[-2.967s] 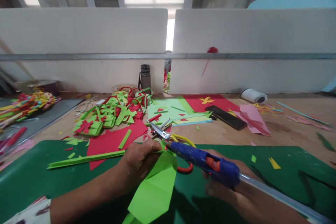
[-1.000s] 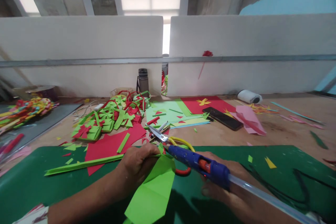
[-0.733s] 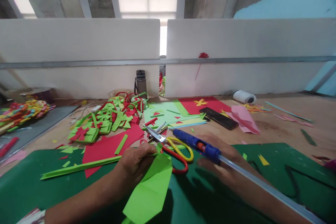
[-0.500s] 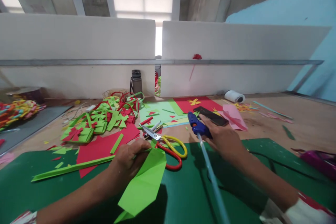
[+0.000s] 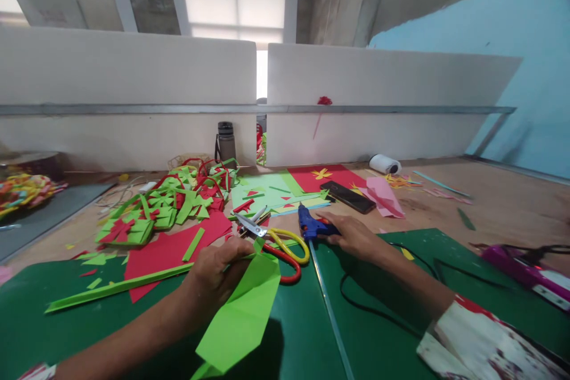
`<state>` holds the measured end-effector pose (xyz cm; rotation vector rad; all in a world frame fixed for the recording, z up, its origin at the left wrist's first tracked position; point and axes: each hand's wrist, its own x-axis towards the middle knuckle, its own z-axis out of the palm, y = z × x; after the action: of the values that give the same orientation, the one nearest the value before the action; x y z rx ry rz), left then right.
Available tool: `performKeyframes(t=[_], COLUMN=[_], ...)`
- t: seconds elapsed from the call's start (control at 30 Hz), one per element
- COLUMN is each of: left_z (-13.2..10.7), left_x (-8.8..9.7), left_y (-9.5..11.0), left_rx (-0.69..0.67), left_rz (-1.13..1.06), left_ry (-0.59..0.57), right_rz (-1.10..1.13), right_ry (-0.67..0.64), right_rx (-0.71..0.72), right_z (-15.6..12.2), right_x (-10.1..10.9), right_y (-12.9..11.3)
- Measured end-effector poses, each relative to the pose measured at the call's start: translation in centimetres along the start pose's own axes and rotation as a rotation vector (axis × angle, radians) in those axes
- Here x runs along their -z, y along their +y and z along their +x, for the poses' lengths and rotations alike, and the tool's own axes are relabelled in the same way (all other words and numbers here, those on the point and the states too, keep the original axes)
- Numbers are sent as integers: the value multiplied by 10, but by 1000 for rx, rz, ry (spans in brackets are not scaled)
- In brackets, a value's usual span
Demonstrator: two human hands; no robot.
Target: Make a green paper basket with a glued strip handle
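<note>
The left hand [image 5: 222, 267] pinches a folded piece of green paper [image 5: 243, 314] by its far end, fingers drawn together; the paper's long axis slants from that grip toward the near left corner of the counter [image 5: 427, 208], above the green mat [image 5: 307, 338]. The right hand [image 5: 356, 237] is the nearer one to the blue glue gun [image 5: 312, 225], its fingers around the handle from the right; whether the gun's weight rests on the counter I cannot tell. The gun's nozzle points to the counter's far edge, and its clear glue stick [image 5: 327, 303] runs back toward the near edge. So the gun lies to the right of the paper and farther from the near edge, the two well apart. Between the hands are the scissors [image 5: 260, 230], blades toward the far left corner, their yellow loop just beside the gun.
</note>
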<state>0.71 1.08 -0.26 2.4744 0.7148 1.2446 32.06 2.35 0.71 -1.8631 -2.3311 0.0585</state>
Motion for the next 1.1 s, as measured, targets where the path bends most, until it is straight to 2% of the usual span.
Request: performKeyframes(t=[0.17,0.4,0.5,0.57,0.67,0.7,0.8,0.87,0.93,1.1], left_z=[0,0,-1,-2,-3,-3,-3,-3,-2,6], left_x=[-2,0,0,-1,-2,-3,-2,0,3,10], left_y=[0,4,6,6,5,5,6,8,10,18], left_rx=[7,-17,-11,-9,6,10,37,41,17,-147], left_rz=[-55,-60,-29,-46,-99,-120,-159,-165,-137,-5], left_ry=[-19,-15,-9,-15,-6,5,23,19,12,-4], right_rz=[-58,-127,-110,-73,86,298,791,960,1000,918], right_ry=[-14,-36,5,62,136,119,-12,-100,-97,31], right_rx=[6,-6,-20,-22,51,113,186,183,189,252], right_z=[-1,-5,-5,-6,-11,-14,-20,-23,-24,-25], right_x=[-3,5,11,18,30,33,37,37,36,42], right_y=[-1,0,-4,-17,-54,-69,-106,-121,-128,-130])
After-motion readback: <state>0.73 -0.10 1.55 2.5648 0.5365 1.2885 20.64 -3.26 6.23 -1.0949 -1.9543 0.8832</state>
